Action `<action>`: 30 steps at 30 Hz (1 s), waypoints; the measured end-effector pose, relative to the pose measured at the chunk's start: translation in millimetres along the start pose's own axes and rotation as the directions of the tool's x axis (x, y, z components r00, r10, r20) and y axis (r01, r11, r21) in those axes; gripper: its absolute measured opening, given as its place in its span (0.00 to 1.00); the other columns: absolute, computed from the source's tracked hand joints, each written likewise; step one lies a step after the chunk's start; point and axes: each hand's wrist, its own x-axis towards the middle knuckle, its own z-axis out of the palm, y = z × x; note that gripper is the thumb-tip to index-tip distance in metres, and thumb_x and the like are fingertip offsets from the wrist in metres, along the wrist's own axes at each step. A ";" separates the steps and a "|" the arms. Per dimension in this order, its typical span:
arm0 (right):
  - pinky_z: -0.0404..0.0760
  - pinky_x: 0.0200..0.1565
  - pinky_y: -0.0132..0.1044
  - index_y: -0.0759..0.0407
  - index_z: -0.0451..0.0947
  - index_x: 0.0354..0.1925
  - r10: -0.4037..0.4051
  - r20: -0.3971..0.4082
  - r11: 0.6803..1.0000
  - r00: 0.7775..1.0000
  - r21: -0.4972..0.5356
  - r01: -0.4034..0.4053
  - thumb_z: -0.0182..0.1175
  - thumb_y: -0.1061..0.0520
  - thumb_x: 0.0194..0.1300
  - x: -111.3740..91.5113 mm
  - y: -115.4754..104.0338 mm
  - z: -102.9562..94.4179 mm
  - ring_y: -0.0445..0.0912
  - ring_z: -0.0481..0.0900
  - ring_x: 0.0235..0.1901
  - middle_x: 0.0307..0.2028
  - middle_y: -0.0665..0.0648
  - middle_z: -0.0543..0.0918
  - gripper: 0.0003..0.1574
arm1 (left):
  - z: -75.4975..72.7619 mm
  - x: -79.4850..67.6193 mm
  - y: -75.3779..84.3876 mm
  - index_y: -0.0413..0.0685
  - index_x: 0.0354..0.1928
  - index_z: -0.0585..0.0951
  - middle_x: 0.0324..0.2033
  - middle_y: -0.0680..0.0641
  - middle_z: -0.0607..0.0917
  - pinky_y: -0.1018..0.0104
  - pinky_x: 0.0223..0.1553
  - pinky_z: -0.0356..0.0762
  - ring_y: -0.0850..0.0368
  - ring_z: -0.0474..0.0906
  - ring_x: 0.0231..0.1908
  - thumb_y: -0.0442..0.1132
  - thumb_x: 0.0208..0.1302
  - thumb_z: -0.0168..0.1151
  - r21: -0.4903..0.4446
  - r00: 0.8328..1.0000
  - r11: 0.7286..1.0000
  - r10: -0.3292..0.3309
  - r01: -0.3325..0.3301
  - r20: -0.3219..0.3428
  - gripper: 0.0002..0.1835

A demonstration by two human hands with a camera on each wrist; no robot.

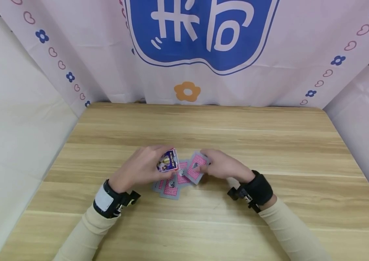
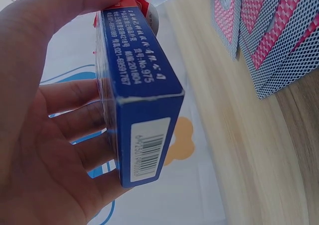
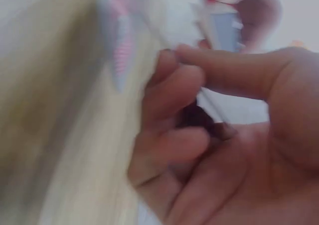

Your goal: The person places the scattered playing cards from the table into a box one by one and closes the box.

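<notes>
A dark blue playing card box (image 2: 144,85) with a red end is gripped in my left hand (image 1: 140,165), thumb on one edge and fingers behind it. In the left wrist view its barcode end faces the camera. My right hand (image 1: 225,165) pinches a playing card (image 1: 197,167), pink patterned back up, between thumb and fingers; the right wrist view shows it almost edge-on and blurred. Under and between the hands, several playing cards (image 1: 170,190) lie overlapping on the wooden table, pink backs with grey borders showing. The box stands just above and left of the held card.
The wooden table (image 1: 223,224) runs back to a white curtain (image 1: 106,72) with a blue emblem and flower and heart prints. White cloth (image 1: 15,145) hangs along the left side. Each wrist wears a black strap (image 1: 259,188) with a small camera.
</notes>
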 end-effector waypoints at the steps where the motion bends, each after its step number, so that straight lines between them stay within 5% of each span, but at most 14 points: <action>1: 0.70 0.28 0.37 0.59 0.73 0.45 -0.020 -0.005 0.998 1.000 0.064 0.020 0.59 0.57 0.65 -0.9 -0.8 -3.3 0.43 0.71 0.24 0.26 0.55 0.76 0.11 | 0.2 0.2 0.2 0.47 0.58 0.74 0.35 0.52 0.81 0.74 0.21 0.75 0.67 0.73 0.27 0.59 0.47 0.69 0.000 1.000 1.000 -0.001 0.001 0.000 0.38; 5: 0.69 0.26 0.37 0.57 0.73 0.48 -0.011 -0.046 0.959 0.999 0.282 0.023 0.56 0.57 0.68 -4.8 -7.5 -13.1 0.49 0.73 0.25 0.30 0.63 0.79 0.11 | 1.9 1.5 1.3 0.47 0.57 0.75 0.34 0.53 0.81 0.76 0.21 0.75 0.68 0.73 0.27 0.60 0.47 0.69 -0.007 1.000 1.000 0.001 -0.001 0.000 0.37; 9: 0.67 0.26 0.37 0.54 0.73 0.50 0.028 -0.047 0.929 0.998 0.369 -0.009 0.55 0.55 0.69 -6.8 -12.5 -15.0 0.53 0.72 0.27 0.32 0.65 0.78 0.12 | 4.2 2.8 2.2 0.46 0.57 0.75 0.34 0.53 0.82 0.76 0.20 0.75 0.69 0.74 0.26 0.58 0.47 0.69 -0.021 1.000 1.000 0.016 -0.016 -0.002 0.37; 16: 0.64 0.21 0.34 0.52 0.73 0.50 0.006 -0.137 0.940 0.991 0.340 0.041 0.56 0.55 0.68 -3.8 -12.7 -7.8 0.49 0.70 0.22 0.28 0.65 0.77 0.13 | 7.8 3.8 4.3 0.46 0.55 0.75 0.33 0.53 0.82 0.77 0.20 0.75 0.70 0.74 0.26 0.57 0.47 0.69 -0.032 0.999 0.999 0.041 -0.042 -0.014 0.35; 22: 0.69 0.20 0.34 0.56 0.73 0.48 -0.022 -0.277 0.949 0.961 0.297 0.107 0.56 0.57 0.68 -1.8 -19.3 6.1 0.51 0.74 0.22 0.28 0.63 0.79 0.11 | 9.1 5.5 7.3 0.46 0.52 0.77 0.29 0.56 0.81 0.78 0.17 0.74 0.72 0.73 0.23 0.57 0.47 0.68 -0.045 0.997 0.997 0.052 -0.054 -0.051 0.32; 30: 0.75 0.25 0.37 0.66 0.72 0.50 -0.038 -0.339 0.943 0.940 0.298 0.145 0.54 0.64 0.68 -15.8 -54.6 11.7 0.49 0.76 0.25 0.32 0.62 0.80 0.13 | 9.1 7.5 9.7 0.42 0.51 0.76 0.25 0.55 0.80 0.75 0.14 0.73 0.69 0.73 0.19 0.56 0.48 0.68 -0.054 0.997 0.997 0.045 -0.049 -0.069 0.32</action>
